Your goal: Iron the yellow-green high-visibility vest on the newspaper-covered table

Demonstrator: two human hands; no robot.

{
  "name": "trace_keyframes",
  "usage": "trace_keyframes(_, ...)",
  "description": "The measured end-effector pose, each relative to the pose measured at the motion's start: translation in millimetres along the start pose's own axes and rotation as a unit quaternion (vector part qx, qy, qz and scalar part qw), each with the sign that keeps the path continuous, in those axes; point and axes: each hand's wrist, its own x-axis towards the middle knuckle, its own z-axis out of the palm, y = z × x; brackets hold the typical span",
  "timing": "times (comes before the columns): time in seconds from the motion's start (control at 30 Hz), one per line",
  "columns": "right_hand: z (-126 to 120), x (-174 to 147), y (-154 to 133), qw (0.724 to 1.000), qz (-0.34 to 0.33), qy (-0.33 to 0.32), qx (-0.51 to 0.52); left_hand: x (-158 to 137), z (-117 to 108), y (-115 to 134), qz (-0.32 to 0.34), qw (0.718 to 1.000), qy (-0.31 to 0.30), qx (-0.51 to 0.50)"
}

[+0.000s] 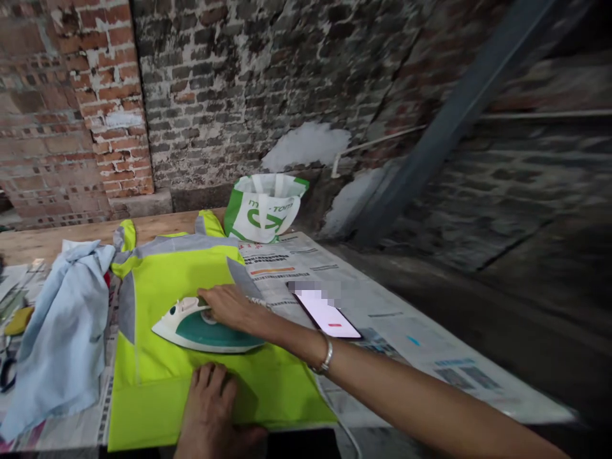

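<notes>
A clothes iron (pixel 210 333), white with a teal body, rests on a neon-yellow shirt (pixel 157 382) with grey panels. My right hand (pixel 229 307) is wrapped round the iron's handle, its wrist wearing a silver bangle. The iron's tip points left. Nearer to me, my left hand (pixel 210 408) lies on the lower part of the shirt with its fingers stretched out. The shirt is spread over newspaper on the table, its sleeves toward the far side. A pale cord runs from under my right forearm to the table's front edge.
A light-blue garment (pixel 67 331) lies bunched at the left, beside scissors (pixel 7 370) and a yellow item (pixel 19 320). To the right, a phone (pixel 327 312) with a lit screen lies on newspaper (pixel 411 357). A white-and-green bag (pixel 262 210) stands at the back, before a brick wall.
</notes>
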Motion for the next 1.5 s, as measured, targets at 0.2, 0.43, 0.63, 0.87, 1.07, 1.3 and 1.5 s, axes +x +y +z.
trace_keyframes(0.2, 5.3, 19.3, -3.7, 0.999, 0.027, 0.038, -0.025, -1.0, 6.8, -3.2, 0.009, 0.999, 0.032, 0.007)
trace_keyframes(0.43, -0.8, 96.8, 12.6, 0.992, 0.088, 0.087, -0.007, -4.3, 13.1, -7.3, 0.013, 1.000, 0.013, -0.006)
trace_keyframes(0.63, -6.2, 156.2, 24.6, 0.987, 0.120, 0.104, 0.007, -11.3, 49.6, -13.6, 0.025, 0.996, 0.080, 0.027)
trace_keyframes(0.87, -23.0, 163.8, 25.0, 0.990, 0.121, 0.077, 0.009, -6.7, 31.6, -5.3, 0.018, 0.996, 0.088, 0.007)
trace_keyframes(1.07, -22.2, 98.1, 7.3, 0.993, 0.095, 0.072, 0.005, -0.4, 2.4, -10.2, 0.036, 0.997, 0.061, 0.023)
trace_keyframes(1.3, -4.0, 9.4, -14.4, 0.997, 0.009, 0.072, 0.013, 6.8, -6.4, -15.6, 0.052, 0.996, 0.061, 0.030)
trace_keyframes(1.5, -7.9, 6.8, 5.9, 0.995, 0.053, 0.079, 0.012, 2.5, -4.1, -15.1, 0.035, 0.999, 0.039, 0.014)
